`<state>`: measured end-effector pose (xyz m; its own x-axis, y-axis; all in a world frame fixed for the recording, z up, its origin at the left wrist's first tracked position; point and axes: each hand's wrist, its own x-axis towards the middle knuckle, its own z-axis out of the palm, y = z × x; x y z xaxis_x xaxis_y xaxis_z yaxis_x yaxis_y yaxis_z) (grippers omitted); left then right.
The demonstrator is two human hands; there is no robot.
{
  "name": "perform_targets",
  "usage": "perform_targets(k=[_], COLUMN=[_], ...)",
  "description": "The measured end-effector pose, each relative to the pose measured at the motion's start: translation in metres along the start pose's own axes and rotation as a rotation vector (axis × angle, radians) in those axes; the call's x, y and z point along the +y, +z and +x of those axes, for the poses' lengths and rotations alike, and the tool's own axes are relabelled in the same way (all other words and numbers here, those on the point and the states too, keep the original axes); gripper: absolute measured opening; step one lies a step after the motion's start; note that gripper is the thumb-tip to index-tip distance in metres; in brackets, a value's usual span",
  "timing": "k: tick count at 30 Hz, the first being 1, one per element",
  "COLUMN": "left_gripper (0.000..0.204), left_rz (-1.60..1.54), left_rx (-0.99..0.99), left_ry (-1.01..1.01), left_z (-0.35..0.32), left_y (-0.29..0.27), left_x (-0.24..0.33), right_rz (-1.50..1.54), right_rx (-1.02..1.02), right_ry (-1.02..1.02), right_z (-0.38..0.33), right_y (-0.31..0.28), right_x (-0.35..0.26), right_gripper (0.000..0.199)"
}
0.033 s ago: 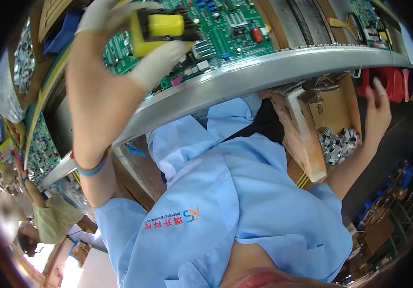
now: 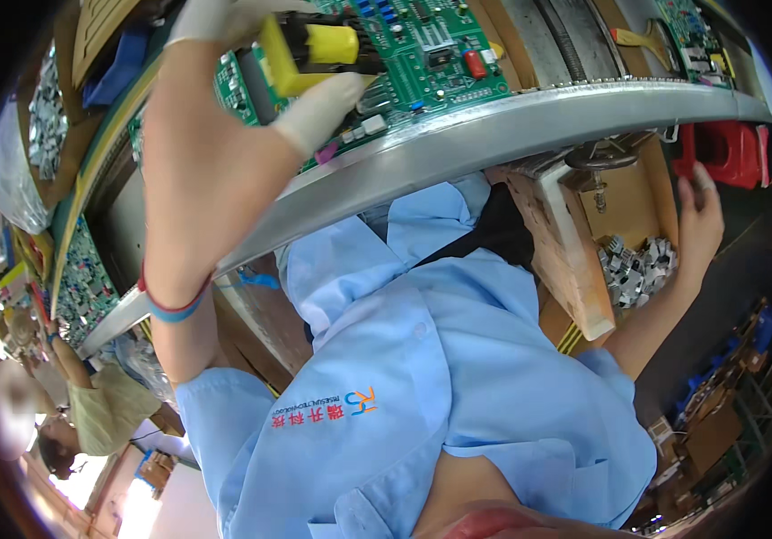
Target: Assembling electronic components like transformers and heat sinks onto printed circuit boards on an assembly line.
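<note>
My left hand (image 2: 224, 144), its fingertips covered in pale finger cots, is closed around a yellow-and-black transformer (image 2: 327, 45). The thumb presses its near side, while the other fingers reach over its far side and are partly cut off by the top edge. Beneath it is a green circuit board (image 2: 413, 54) with blue, red and white components. Off to the right, my right hand (image 2: 703, 220) hangs beside an open cardboard box, fingers loosely bent and a little apart. I make out nothing held in it.
A metal rail (image 2: 458, 130) runs along the near edge of the bench. The cardboard box (image 2: 628, 198) holds several silvery parts (image 2: 639, 272). A red plastic container (image 2: 732, 153) stands beyond my right hand. A brush (image 2: 646, 43) lies at the upper right. Another person (image 2: 107, 409) works at far left.
My left hand has shifted slightly right with the transformer. My right hand has dropped a little, and its fingers have drawn closer together.
</note>
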<state>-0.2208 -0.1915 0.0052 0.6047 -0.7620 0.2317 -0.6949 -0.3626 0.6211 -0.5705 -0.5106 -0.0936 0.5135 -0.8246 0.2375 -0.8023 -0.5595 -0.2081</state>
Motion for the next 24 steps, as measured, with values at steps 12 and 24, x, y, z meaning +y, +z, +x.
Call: perform_targets(k=[12,24], left_gripper=[0.084,0.061], left_rz=[0.607,0.636], left_rx=[-0.337,-0.319], left_ry=[0.173,0.381], left_z=[0.042,0.042], left_y=[0.044,0.046], left_x=[0.047,0.01], right_rz=[-0.161,-0.207], right_rx=[-0.625,-0.688], right_ry=[0.519,0.48], right_z=[-0.111,-0.098], right_y=[0.1,0.103], right_x=[0.109,0.095], right_gripper=[0.054,0.051])
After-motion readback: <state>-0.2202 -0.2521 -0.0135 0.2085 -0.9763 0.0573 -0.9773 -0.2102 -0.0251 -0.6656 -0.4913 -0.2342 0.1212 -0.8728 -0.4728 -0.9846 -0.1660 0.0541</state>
